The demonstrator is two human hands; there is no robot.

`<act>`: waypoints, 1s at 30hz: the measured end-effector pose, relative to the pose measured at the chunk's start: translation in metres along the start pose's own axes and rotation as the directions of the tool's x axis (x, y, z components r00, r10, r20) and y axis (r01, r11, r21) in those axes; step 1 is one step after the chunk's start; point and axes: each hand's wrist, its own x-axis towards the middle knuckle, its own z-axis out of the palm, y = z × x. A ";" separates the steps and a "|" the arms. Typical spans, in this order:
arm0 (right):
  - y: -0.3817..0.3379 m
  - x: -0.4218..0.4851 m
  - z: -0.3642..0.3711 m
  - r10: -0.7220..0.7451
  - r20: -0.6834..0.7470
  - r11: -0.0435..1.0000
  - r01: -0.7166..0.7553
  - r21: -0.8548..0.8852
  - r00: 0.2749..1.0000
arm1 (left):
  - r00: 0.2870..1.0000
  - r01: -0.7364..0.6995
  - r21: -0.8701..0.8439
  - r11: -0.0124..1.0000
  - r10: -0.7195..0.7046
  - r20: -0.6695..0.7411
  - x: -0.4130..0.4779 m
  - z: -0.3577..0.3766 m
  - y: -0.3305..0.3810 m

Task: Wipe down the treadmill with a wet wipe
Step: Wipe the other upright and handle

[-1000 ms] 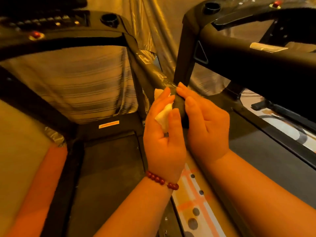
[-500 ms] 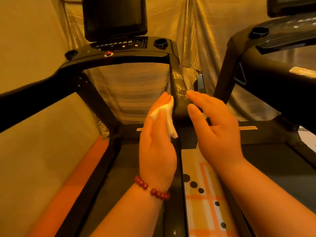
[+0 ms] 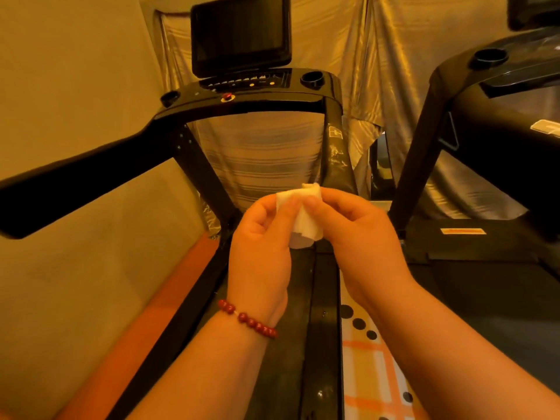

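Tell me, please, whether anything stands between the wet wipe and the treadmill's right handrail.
Nothing visible does. The left hand and the right hand hold the wet wipe just before the near end of the right handrail.

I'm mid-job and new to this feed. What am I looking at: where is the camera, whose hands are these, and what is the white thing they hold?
There is no robot here. The one picture comes from a camera worn on a person's head, looking forward and down, so the two arms reaching in from the bottom are that person's own. The left hand, with a red bead bracelet at its wrist, and the right hand both pinch a crumpled white wet wipe between them. Ahead stands the black treadmill: a dark screen on top, the button console below it, and the right handrail sloping down towards the hands. Whether the wipe touches that rail I cannot tell. A second treadmill stands to the right, and a patterned mat lies between them.
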 end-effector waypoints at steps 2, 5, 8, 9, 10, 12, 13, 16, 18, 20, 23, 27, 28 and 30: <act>-0.003 -0.004 -0.003 0.034 0.010 0.999 -0.035 0.025 0.999 | 0.999 0.041 -0.007 0.999 -0.041 0.010 -0.005 0.000 0.002; -0.005 -0.007 -0.009 0.074 -0.016 0.996 -0.073 0.046 0.997 | 0.999 0.049 0.043 0.998 -0.048 -0.016 -0.007 0.001 0.001; -0.005 -0.006 -0.013 0.063 -0.083 0.998 -0.062 0.010 0.995 | 0.997 0.078 0.049 0.996 -0.077 -0.029 -0.007 0.006 0.001; -0.004 -0.006 -0.013 0.065 -0.100 0.998 -0.065 0.009 0.993 | 0.996 0.083 0.054 0.995 -0.081 -0.033 -0.007 0.007 0.001; -0.003 -0.005 -0.014 0.070 -0.112 0.998 -0.069 0.010 0.991 | 0.996 0.086 0.061 0.994 -0.083 -0.040 -0.006 0.008 0.001; -0.002 -0.005 -0.014 0.080 -0.118 0.997 -0.079 0.008 0.990 | 0.996 0.081 0.067 0.994 -0.078 -0.039 -0.005 0.010 0.000; -0.002 -0.005 -0.014 0.080 -0.114 0.997 -0.080 0.008 0.990 | 0.997 0.077 0.068 0.995 -0.075 -0.034 -0.005 0.010 -0.001; 0.001 -0.005 -0.012 0.033 -0.132 0.994 -0.047 -0.101 0.991 | 0.998 0.056 0.090 0.994 -0.055 -0.010 0.000 0.008 -0.006; 0.003 -0.004 -0.014 -0.114 -0.184 0.959 0.059 -0.278 0.976 | 1.000 0.008 0.142 0.990 -0.009 0.007 0.007 0.003 -0.009; 0.006 -0.004 -0.018 -0.343 -0.218 0.859 0.211 -0.466 0.914 | 0.997 -0.069 0.215 0.974 0.062 0.040 0.017 -0.001 -0.013; 0.019 0.003 -0.031 -0.650 -0.127 0.539 0.336 -0.772 0.749 | 0.979 -0.186 0.276 0.943 0.153 0.137 0.039 -0.006 -0.019; 0.053 0.028 -0.035 -0.777 0.175 0.086 0.378 -0.922 0.604 | 0.895 -0.401 0.332 0.854 0.286 0.343 0.075 -0.007 -0.027; 0.063 0.035 -0.032 -0.767 0.230 0.025 0.386 -0.922 0.599 | 0.856 -0.460 0.328 0.825 0.315 0.410 0.084 -0.006 -0.030; 0.083 0.044 -0.030 -0.752 0.297 -0.057 0.391 -0.919 0.589 | 0.757 -0.558 0.267 0.786 0.350 0.552 0.100 -0.002 -0.040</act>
